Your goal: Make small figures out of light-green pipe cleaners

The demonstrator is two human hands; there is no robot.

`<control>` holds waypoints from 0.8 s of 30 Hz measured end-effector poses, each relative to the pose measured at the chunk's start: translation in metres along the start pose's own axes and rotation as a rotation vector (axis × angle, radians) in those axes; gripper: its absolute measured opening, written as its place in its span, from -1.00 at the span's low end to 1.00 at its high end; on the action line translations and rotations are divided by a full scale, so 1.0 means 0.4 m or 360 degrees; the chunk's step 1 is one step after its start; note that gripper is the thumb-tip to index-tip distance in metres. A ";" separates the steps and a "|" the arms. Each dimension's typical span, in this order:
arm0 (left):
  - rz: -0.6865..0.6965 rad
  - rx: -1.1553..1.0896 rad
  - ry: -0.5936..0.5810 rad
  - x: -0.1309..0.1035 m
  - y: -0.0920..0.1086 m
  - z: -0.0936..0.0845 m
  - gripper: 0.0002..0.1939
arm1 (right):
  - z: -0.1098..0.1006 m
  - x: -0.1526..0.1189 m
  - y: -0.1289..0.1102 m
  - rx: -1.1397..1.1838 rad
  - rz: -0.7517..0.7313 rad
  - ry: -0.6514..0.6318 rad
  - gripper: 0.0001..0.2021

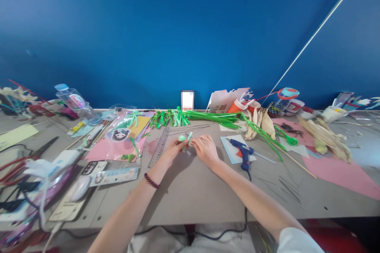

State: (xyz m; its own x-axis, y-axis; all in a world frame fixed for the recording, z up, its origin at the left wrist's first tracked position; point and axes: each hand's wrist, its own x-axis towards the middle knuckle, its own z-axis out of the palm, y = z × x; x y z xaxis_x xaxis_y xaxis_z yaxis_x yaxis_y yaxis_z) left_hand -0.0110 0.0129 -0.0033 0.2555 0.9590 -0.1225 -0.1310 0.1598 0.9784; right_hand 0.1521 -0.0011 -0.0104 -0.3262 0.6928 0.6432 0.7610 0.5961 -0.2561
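Observation:
A small pale green fuzzy piece (182, 138) sits between my hands over the middle of the table. My left hand (174, 148) pinches it, and a dark red bead bracelet is on that wrist. Close beside, my right hand (204, 149) has its fingers closed at a light green strip (190, 137) that stands up between the two hands. Exactly how the strip joins the fuzzy piece is too small to tell. Behind the hands lie green fuzzy figures (169, 118) and a bundle of long green stems (212, 116).
Right of my hands, a blue glue gun (243, 152) lies on white paper, its cord running to the front edge. A metal ruler (159, 147), plastic bag (120, 134) and phone (95, 167) lie left. Dried husks (261, 122) and cups (236, 106) stand behind right.

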 end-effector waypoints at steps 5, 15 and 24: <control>0.0132 0.0180 0.0092 0.008 -0.010 -0.002 -0.72 | 0.016 -0.005 0.006 0.0263 0.0297 -0.0056 -0.80; 0.0272 0.0134 0.0023 0.020 -0.019 -0.002 -0.70 | 0.011 0.026 0.018 0.1689 0.1569 -0.0530 -0.75; 0.0014 -0.0110 0.0103 0.004 -0.007 -0.001 -0.70 | -0.194 0.038 0.036 0.0176 0.0440 -0.0117 -0.75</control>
State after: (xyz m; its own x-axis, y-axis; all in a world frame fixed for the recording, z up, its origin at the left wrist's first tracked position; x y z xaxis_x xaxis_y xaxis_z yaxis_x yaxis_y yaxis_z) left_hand -0.0109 0.0139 -0.0063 0.1920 0.9732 -0.1266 -0.1991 0.1649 0.9660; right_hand 0.2014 -0.0135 0.0518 -0.1583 0.8599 0.4852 0.7624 0.4187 -0.4934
